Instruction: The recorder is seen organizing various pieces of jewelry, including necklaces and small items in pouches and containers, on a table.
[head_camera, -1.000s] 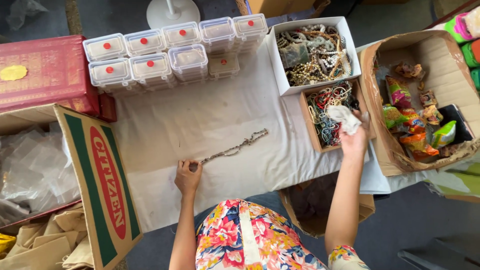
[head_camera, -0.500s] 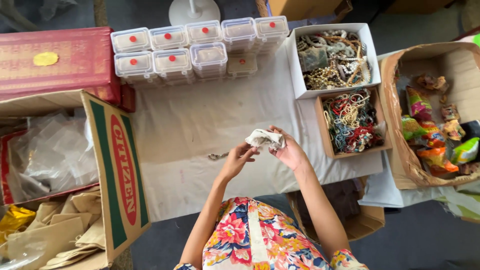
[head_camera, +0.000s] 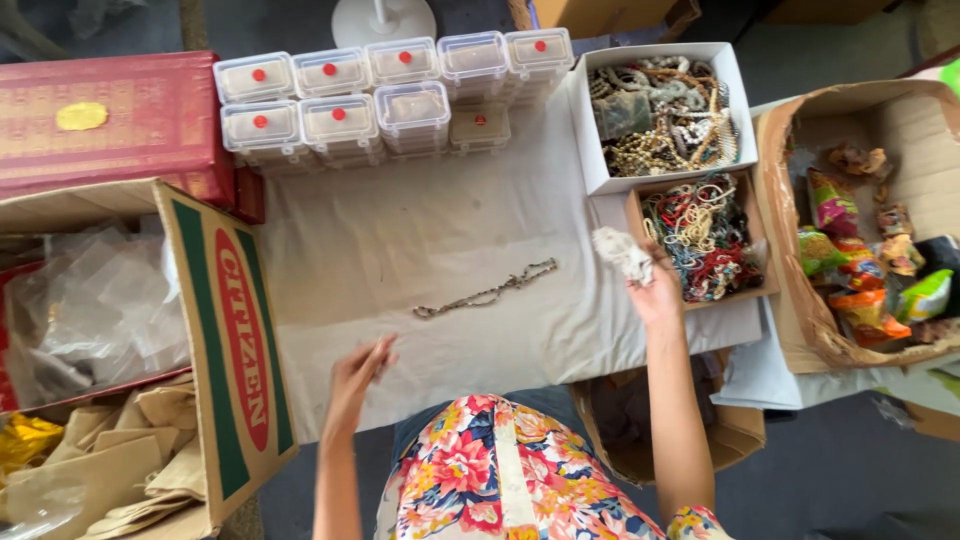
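Observation:
A thin beaded chain (head_camera: 486, 291) lies stretched out on the white cloth (head_camera: 420, 230) covering the table. My left hand (head_camera: 362, 368) hovers near the table's front edge, below and left of the chain, fingers straight and holding nothing. My right hand (head_camera: 655, 290) is raised by the small brown box (head_camera: 637, 232) of tangled coloured necklaces and pinches a crumpled whitish cloth (head_camera: 621, 251) at its left side.
A white box (head_camera: 592, 150) of beaded jewellery stands behind the brown one. Several clear lidded containers (head_camera: 380, 95) with red dots line the back. A red box (head_camera: 110, 120) and open cartons (head_camera: 225, 330) sit left; a carton of snack packets (head_camera: 860, 220) sits right.
My hands were together at the middle holding the whitish cloth. Now the right hand has carried it right toward the brown box, and the left hand has dropped away to the front left.

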